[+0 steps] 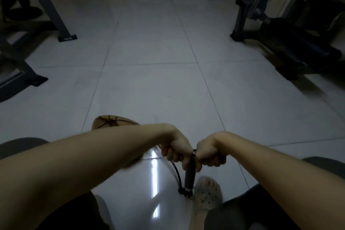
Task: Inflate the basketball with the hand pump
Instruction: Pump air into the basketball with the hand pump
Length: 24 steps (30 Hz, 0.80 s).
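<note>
Hands number two: our left hand (pixel 176 152) and right hand (pixel 211 155) both curl round the top of the one hand pump (pixel 190 175), which stands upright on the floor (pixel 149 80). One basketball (pixel 110 123) lies beyond the pump to its left, half hidden behind our left forearm (pixel 93 147), and one black hose (pixel 175 172) curves up from the pump's base, its far end lost under the left hand. One foot (pixel 210 190) in a clog sits just right of the pump's base.

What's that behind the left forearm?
A brown basketball on the floor tiles, only its top showing. The left forearm covers its lower part, so where the black hose from the pump joins it cannot be seen.
</note>
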### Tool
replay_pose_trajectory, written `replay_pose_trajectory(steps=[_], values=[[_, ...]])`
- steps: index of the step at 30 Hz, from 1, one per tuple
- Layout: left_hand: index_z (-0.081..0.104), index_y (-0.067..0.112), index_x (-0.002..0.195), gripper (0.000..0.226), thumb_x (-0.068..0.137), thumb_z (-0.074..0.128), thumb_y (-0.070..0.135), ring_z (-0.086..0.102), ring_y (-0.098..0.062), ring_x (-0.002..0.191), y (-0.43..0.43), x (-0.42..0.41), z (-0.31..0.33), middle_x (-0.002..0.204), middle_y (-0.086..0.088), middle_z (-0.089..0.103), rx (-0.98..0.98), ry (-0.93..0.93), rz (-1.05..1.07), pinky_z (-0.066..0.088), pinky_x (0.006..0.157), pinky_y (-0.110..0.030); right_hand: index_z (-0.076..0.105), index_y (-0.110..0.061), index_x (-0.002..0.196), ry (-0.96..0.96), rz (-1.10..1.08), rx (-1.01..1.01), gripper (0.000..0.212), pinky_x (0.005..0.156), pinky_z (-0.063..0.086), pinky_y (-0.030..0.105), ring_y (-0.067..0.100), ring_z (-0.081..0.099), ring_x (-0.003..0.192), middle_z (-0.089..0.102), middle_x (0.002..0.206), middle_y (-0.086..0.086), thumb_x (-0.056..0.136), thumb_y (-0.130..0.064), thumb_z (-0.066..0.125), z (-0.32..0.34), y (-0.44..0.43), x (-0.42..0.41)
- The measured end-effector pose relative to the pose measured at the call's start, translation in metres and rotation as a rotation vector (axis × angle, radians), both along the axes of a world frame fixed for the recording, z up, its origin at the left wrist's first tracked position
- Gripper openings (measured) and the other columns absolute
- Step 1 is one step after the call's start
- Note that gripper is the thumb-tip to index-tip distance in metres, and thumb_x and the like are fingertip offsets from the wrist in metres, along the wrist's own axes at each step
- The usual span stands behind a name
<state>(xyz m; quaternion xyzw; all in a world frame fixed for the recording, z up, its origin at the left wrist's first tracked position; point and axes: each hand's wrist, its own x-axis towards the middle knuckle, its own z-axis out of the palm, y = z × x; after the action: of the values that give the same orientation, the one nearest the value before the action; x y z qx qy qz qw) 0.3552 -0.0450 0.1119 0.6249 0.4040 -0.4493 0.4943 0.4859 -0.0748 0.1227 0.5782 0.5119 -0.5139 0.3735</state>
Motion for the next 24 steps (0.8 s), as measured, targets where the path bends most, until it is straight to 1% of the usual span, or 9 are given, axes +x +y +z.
replay_pose_trajectory(steps=[3, 6, 8, 10, 12, 15, 18, 22, 24], values=[[0.033, 0.026, 0.051, 0.050, 0.094, 0.055, 0.012, 0.015, -0.008, 0.037, 0.026, -0.005, 0.064, 0.047, 0.008, 0.019, 0.036, -0.046, 0.051, 0.009, 0.041, -0.017, 0.035, -0.022, 0.063, 0.043, -0.063, 0.130, 0.042, 0.042, 0.016, 0.017, 0.010, 0.020, 0.039, 0.026, 0.050, -0.004, 0.093, -0.020, 0.064, 0.063, 0.023, 0.003], [0.031, 0.027, 0.055, 0.046, 0.093, 0.053, 0.012, 0.013, -0.009, 0.041, 0.050, -0.010, 0.142, 0.049, 0.008, 0.018, 0.110, -0.154, 0.099, 0.010, 0.040, -0.020, 0.034, -0.023, 0.058, 0.082, -0.068, 0.220, 0.047, 0.042, 0.014, 0.021, 0.011, 0.017, 0.043, 0.023, 0.054, -0.003, 0.092, -0.019, 0.066, 0.140, 0.050, 0.012], [0.031, 0.026, 0.056, 0.045, 0.093, 0.053, 0.012, 0.013, -0.010, 0.041, 0.054, -0.009, 0.157, 0.050, 0.007, 0.018, 0.139, -0.195, 0.107, 0.010, 0.041, -0.021, 0.034, -0.023, 0.058, 0.088, -0.055, 0.224, 0.047, 0.043, 0.014, 0.023, 0.011, 0.016, 0.045, 0.023, 0.055, -0.003, 0.091, -0.018, 0.066, 0.158, 0.052, 0.013], [0.032, 0.027, 0.050, 0.051, 0.093, 0.054, 0.011, 0.013, -0.009, 0.041, 0.046, -0.007, 0.140, 0.048, 0.007, 0.019, 0.113, -0.158, 0.073, 0.008, 0.042, -0.022, 0.035, -0.023, 0.059, 0.069, -0.039, 0.186, 0.045, 0.043, 0.015, 0.023, 0.011, 0.017, 0.045, 0.024, 0.055, -0.003, 0.091, -0.015, 0.065, 0.143, 0.042, 0.011], [0.035, 0.027, 0.047, 0.052, 0.091, 0.056, 0.009, 0.015, -0.009, 0.041, 0.035, -0.003, 0.103, 0.048, 0.007, 0.021, 0.095, -0.112, 0.052, 0.008, 0.043, -0.021, 0.037, -0.022, 0.060, 0.048, -0.021, 0.157, 0.041, 0.043, 0.018, 0.023, 0.012, 0.020, 0.046, 0.027, 0.055, -0.003, 0.090, -0.013, 0.064, 0.106, 0.031, 0.010], [0.037, 0.024, 0.051, 0.045, 0.087, 0.058, 0.006, 0.015, -0.011, 0.042, 0.019, 0.002, 0.047, 0.050, 0.006, 0.021, 0.114, -0.099, 0.071, 0.008, 0.045, -0.021, 0.045, -0.020, 0.066, 0.043, -0.011, 0.159, 0.031, 0.045, 0.021, 0.025, 0.013, 0.024, 0.046, 0.032, 0.054, -0.002, 0.088, -0.011, 0.065, 0.050, 0.019, 0.009], [0.036, 0.022, 0.055, 0.041, 0.085, 0.059, 0.006, 0.015, -0.011, 0.042, 0.005, 0.002, 0.005, 0.050, 0.005, 0.022, 0.087, -0.112, 0.116, 0.008, 0.048, -0.023, 0.056, -0.016, 0.079, 0.055, 0.003, 0.145, 0.013, 0.047, 0.023, 0.027, 0.013, 0.027, 0.047, 0.035, 0.055, -0.001, 0.086, -0.012, 0.067, 0.011, 0.010, 0.010], [0.050, 0.018, 0.062, 0.025, 0.082, 0.060, 0.007, 0.020, -0.012, 0.046, -0.014, 0.001, -0.028, 0.051, 0.004, 0.029, 0.068, -0.144, 0.146, 0.012, 0.049, -0.027, 0.057, -0.017, 0.080, 0.054, 0.036, 0.104, 0.013, 0.048, 0.026, 0.027, 0.013, 0.030, 0.046, 0.039, 0.055, -0.001, 0.087, -0.013, 0.067, -0.025, -0.004, 0.009], [0.052, 0.017, 0.063, 0.023, 0.082, 0.061, 0.007, 0.021, -0.013, 0.046, -0.018, 0.000, -0.031, 0.051, 0.004, 0.031, 0.058, -0.155, 0.162, 0.013, 0.048, -0.027, 0.059, -0.015, 0.082, 0.056, 0.033, 0.117, 0.010, 0.048, 0.028, 0.027, 0.013, 0.031, 0.046, 0.041, 0.055, -0.001, 0.087, -0.013, 0.067, -0.030, -0.008, 0.009]])
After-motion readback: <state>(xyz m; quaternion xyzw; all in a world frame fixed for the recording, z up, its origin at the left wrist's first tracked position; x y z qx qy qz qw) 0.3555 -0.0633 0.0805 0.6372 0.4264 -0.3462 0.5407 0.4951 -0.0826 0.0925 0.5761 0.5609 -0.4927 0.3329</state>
